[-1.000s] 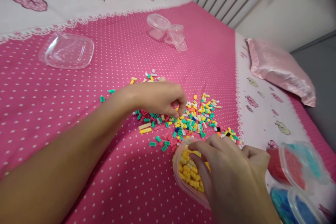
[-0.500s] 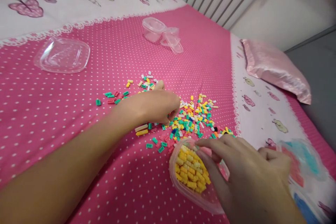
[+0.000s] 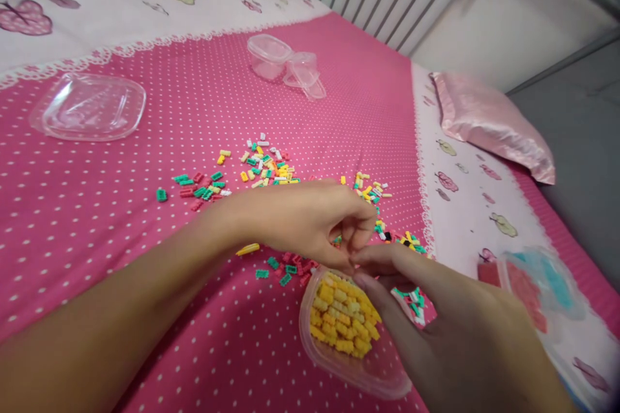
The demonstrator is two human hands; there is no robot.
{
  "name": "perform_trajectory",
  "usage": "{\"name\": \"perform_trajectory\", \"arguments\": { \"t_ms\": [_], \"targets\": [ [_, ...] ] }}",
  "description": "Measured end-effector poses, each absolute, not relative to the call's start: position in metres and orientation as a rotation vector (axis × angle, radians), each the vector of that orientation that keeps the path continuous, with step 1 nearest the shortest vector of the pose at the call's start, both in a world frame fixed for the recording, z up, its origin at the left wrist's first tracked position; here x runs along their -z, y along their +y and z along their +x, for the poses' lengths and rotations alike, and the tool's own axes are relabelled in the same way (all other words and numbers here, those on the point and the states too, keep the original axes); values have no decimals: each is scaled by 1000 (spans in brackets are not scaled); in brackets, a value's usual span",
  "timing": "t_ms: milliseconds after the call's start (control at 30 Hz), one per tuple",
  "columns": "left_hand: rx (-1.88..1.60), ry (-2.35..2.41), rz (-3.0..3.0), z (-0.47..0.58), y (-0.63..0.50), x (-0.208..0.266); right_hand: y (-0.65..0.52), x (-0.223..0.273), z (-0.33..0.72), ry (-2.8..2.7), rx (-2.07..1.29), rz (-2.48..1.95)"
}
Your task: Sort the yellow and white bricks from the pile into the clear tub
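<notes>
Both my hands meet above a clear plastic container [image 3: 371, 382] with yellow and cream toy building blocks [image 3: 341, 322] in it. My left hand [image 3: 322, 219] comes across from the left, its fingers curled in and its fingertips at those of the other hand. My right hand [image 3: 445, 310] has thumb and index finger pinched together over the container's far rim. Whatever sits between the fingers of either hand is hidden. Under and around the hands, small loose blocks [image 3: 371, 190] in green, yellow, white and red lie scattered on the pink dotted sheet [image 3: 194, 310].
A clear lid [image 3: 94, 106] lies at the far left. Further back stand clear empty containers [image 3: 268, 55]. To the right are containers with red and blue pieces [image 3: 545, 284]. A pink pillow [image 3: 491, 122] rests near the grey headboard [image 3: 571, 110].
My left hand has moved right, from over the scattered blocks to my right hand's fingertips. My right hand stays over the container. The whole view has shifted slightly.
</notes>
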State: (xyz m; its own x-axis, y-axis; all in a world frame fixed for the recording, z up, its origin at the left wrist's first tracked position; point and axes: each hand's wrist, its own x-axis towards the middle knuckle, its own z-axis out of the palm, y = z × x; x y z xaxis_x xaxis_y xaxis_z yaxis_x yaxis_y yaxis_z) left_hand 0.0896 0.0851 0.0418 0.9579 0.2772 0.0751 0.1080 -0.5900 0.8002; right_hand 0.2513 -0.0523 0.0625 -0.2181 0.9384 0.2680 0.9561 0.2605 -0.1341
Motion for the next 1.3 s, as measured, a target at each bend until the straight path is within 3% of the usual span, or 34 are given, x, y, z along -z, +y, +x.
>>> {"name": "perform_trajectory", "arguments": {
  "t_ms": [500, 800, 1300],
  "targets": [
    [-235, 313, 2184, 85, 89, -41, -55, -46, 267, -2439, 119, -1777],
    [83, 421, 2222, 80, 83, -43, -51, -29, 250, -2409, 472, -1943],
    [204, 456, 2231, 83, 78, -49, -55, -21, 242, -2318, 510, -2022]
  ]
}}
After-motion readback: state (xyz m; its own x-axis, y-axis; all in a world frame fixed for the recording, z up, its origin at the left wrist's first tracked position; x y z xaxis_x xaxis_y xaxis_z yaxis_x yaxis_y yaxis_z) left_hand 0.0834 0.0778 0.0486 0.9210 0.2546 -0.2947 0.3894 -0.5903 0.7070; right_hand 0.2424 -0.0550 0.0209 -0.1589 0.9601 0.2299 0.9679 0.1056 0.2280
